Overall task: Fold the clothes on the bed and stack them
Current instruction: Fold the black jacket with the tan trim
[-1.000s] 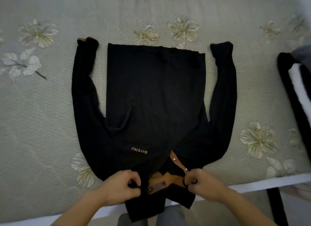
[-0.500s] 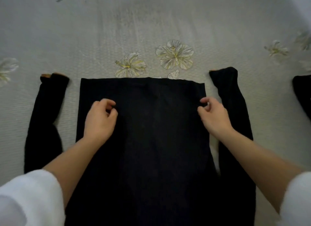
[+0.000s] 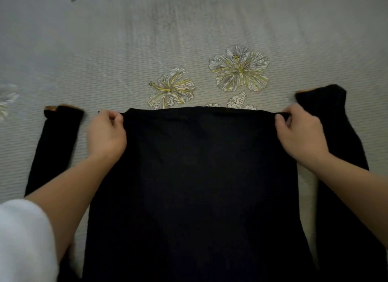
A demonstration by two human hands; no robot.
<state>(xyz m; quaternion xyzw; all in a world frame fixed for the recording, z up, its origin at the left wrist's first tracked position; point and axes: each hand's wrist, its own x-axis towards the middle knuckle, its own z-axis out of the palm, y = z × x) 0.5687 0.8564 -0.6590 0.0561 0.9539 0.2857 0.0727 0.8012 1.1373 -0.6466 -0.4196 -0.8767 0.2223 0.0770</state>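
A black long-sleeved shirt [image 3: 199, 187] lies spread on the bed, its hem at the far end. My left hand [image 3: 105, 134] pinches the far left corner of the hem. The far right corner is pinched by my right hand [image 3: 298, 134]. The hem edge is pulled taut between both hands. The left sleeve [image 3: 56, 143] and the right sleeve [image 3: 336, 117] lie flat to either side, each with a tan lining showing at its cuff. The collar end of the shirt is out of view below.
The bed carries a grey ribbed cover [image 3: 189, 40] printed with pale flowers [image 3: 239, 69]. Bare cover stretches beyond the hem toward the far side. My white sleeve [image 3: 23, 241] fills the lower left corner.
Both hands left the collar at the near edge, reached across the shirt body, and now pinch the far hem corners. The view has tipped forward, closer to the hem.
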